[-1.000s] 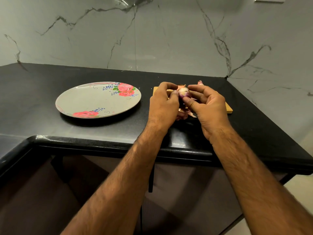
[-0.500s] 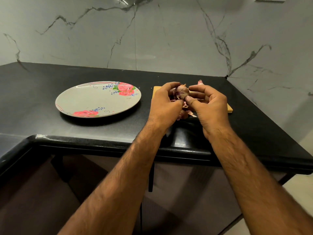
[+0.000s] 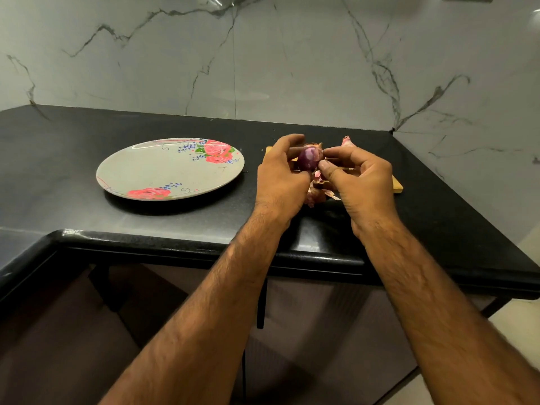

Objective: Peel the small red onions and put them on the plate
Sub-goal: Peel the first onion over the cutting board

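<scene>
Grey-veined marble walls are seen behind a black countertop [image 3: 73,159]. Towards its left a floral plate [image 3: 163,171] is laid, with nothing on it. Further right, a small red onion [image 3: 309,158] is held above a wooden board [image 3: 396,187], its purple flesh partly bared. It is gripped by the curled fingers of the left hand [image 3: 282,182], while its right side is pinched by the right hand [image 3: 361,182]. Peel scraps [image 3: 317,194] are scattered beneath the hands.
</scene>
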